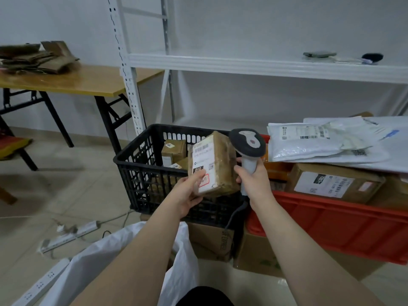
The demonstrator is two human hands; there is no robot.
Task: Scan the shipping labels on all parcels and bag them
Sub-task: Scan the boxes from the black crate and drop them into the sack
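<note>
At frame centre, the left hand (187,193) grips a taped brown parcel (213,164) by its lower corner, above the black crate (132,173). The right hand (254,177) clasps the scanner (248,149). The parcel looks stiff, light and easily held by its edges.

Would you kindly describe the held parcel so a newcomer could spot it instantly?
Find the black crate beside the red bin. Above its rim the left hand holds a brown parcel. Unlike the boxes inside, it is lifted, label showing.
</note>
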